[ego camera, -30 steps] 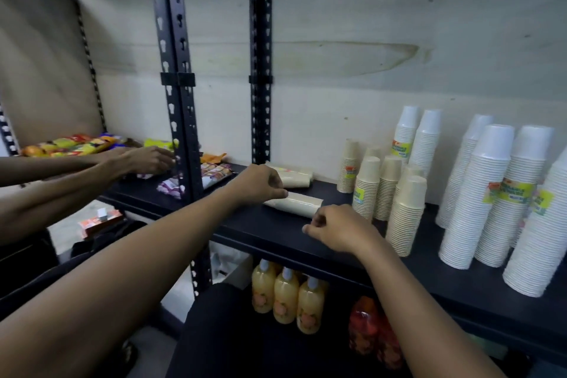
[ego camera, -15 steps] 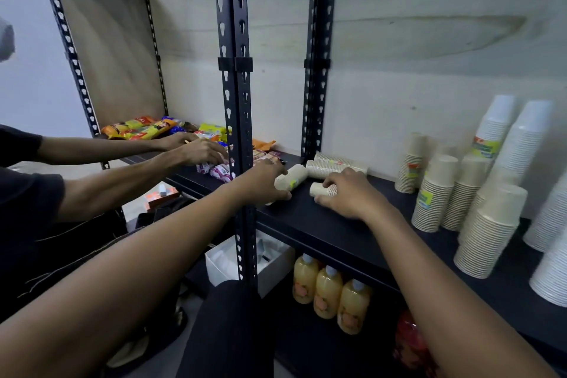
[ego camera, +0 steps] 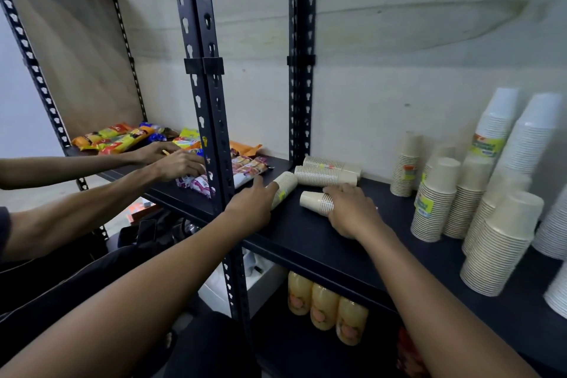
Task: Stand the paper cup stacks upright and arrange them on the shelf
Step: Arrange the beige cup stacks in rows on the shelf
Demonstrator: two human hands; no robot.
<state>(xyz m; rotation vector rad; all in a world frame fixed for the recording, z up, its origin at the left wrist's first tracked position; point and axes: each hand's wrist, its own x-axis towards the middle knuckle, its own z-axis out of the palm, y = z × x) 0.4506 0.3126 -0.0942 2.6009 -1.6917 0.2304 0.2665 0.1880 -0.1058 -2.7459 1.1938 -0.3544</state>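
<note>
Several beige paper cup stacks lie on their sides on the black shelf [ego camera: 306, 233]. My left hand [ego camera: 253, 207] grips one short lying stack [ego camera: 285, 186] near the shelf post. My right hand [ego camera: 352, 213] grips another lying stack [ego camera: 316, 201] just to the right of it. Two longer stacks [ego camera: 325, 176] lie behind them against the wall. To the right, upright beige stacks [ego camera: 435, 193] and taller white stacks [ego camera: 527, 144] stand in rows.
A black slotted post [ego camera: 208, 101] rises just left of my left hand. Another person's two hands [ego camera: 175, 163] handle snack packets [ego camera: 116, 138] on the neighbouring shelf at left. Juice bottles [ego camera: 325, 305] stand on the shelf below.
The view has swung left. My right hand moved from the shelf's front edge onto a lying stack and closed round it; my left hand stays on its stack, now turned end-on.
</note>
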